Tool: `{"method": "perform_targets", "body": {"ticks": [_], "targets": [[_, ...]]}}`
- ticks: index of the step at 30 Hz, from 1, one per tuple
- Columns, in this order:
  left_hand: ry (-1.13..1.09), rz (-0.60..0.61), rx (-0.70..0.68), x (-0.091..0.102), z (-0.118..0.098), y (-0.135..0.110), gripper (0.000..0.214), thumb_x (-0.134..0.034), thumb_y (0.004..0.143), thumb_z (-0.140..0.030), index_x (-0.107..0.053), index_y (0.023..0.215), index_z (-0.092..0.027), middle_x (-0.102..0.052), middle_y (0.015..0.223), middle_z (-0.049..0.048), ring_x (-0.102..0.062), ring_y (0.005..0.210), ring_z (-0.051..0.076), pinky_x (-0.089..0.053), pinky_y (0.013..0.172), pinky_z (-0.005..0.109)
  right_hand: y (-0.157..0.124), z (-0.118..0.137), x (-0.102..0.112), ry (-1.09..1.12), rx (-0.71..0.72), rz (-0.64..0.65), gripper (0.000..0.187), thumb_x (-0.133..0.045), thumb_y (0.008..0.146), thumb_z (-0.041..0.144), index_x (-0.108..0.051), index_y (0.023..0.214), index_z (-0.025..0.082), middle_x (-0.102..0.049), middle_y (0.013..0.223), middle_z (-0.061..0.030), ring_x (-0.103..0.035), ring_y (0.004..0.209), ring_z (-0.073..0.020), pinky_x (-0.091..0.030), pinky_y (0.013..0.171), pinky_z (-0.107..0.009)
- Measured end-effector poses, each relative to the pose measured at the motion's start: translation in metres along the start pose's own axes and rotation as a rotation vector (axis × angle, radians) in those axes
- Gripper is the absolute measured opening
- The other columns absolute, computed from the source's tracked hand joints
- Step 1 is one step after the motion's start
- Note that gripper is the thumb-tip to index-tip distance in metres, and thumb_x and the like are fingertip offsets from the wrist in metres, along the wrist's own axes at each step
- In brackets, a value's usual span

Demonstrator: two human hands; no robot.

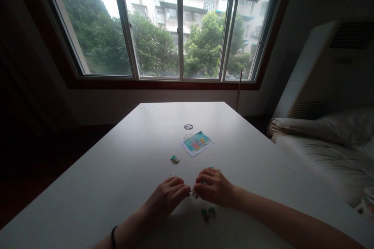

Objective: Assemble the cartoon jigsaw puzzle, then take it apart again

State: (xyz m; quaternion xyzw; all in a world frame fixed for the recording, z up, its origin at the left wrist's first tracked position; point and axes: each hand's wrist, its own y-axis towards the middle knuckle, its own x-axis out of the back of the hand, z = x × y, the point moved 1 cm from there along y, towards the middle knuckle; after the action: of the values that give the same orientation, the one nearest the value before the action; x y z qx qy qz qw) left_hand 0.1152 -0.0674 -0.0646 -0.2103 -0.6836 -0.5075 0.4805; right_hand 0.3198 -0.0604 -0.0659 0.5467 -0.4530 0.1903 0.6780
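Note:
My left hand (172, 191) is low over the white table (117, 175), its fingers curled and pressed together. Facing it, my right hand (215, 187) is also closed, fingertips bent down. A thin edge of something pale (192, 191) shows between the two sets of fingertips; most of it is hidden by the fingers. Small light and green bits peek out past the knuckles of both hands. Below the right hand lies a little cluster of dark green and reddish pieces (208, 214). Beyond the hands, a small green-and-beige piece (175, 159) rests alone.
A colourful cartoon picture sheet (197, 143) lies further up the table, near a round black-and-white mark (188, 127). A pale flat item (148, 106) is at the far left corner. To the right stands a sofa (318, 151); windows (157, 46) are behind the table.

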Motion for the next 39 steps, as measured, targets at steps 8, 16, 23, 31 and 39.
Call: {"method": "perform_targets", "body": {"ticks": [8,16,23,31,39], "targets": [[-0.063,-0.031,0.073,-0.0032,0.0044,-0.0032,0.014,-0.040,0.092,-0.019,-0.053,0.095,-0.018,-0.060,0.076,0.0036,-0.055,0.072,0.015,-0.045,0.067,0.026,-0.0004,-0.0029,-0.0031,0.039,-0.065,-0.057,0.006,-0.049,0.084,0.021,-0.055,0.086,0.020,-0.061,0.080,-0.0023,-0.051,0.076,-0.0143,-0.038,0.067,-0.029],[-0.144,-0.091,0.135,-0.0046,0.0054,-0.0034,0.013,-0.041,0.091,-0.018,-0.053,0.096,-0.017,-0.060,0.074,0.0035,-0.055,0.066,0.014,-0.045,0.062,0.023,-0.0019,-0.0042,-0.0056,0.026,-0.086,-0.043,0.008,-0.048,0.085,0.023,-0.055,0.084,0.019,-0.060,0.079,-0.0032,-0.050,0.075,-0.0145,-0.036,0.068,-0.030],[-0.133,-0.087,0.119,-0.0060,0.0049,-0.0041,0.013,-0.040,0.091,-0.018,-0.053,0.094,-0.016,-0.059,0.074,0.0038,-0.054,0.066,0.014,-0.045,0.062,0.023,0.0012,-0.0012,-0.0023,0.064,-0.107,-0.034,0.009,-0.046,0.083,0.019,-0.052,0.077,0.017,-0.058,0.075,-0.0035,-0.048,0.072,-0.0149,-0.036,0.066,-0.029],[-0.156,-0.060,0.144,-0.0071,0.0044,-0.0055,0.011,-0.041,0.091,-0.016,-0.053,0.093,-0.017,-0.059,0.078,0.0040,-0.055,0.069,0.014,-0.044,0.064,0.024,0.0020,-0.0013,0.0010,0.139,-0.118,-0.008,0.009,-0.045,0.084,0.019,-0.052,0.079,0.017,-0.057,0.076,-0.0045,-0.047,0.073,-0.0154,-0.036,0.068,-0.030],[-0.178,-0.044,0.196,-0.0063,0.0043,-0.0037,0.011,-0.041,0.090,-0.017,-0.053,0.092,-0.017,-0.057,0.074,0.0034,-0.052,0.066,0.014,-0.042,0.061,0.024,0.0007,-0.0022,-0.0032,0.034,-0.111,-0.026,0.011,-0.045,0.084,0.020,-0.052,0.076,0.017,-0.056,0.074,-0.0035,-0.045,0.071,-0.0148,-0.035,0.066,-0.029]]}}
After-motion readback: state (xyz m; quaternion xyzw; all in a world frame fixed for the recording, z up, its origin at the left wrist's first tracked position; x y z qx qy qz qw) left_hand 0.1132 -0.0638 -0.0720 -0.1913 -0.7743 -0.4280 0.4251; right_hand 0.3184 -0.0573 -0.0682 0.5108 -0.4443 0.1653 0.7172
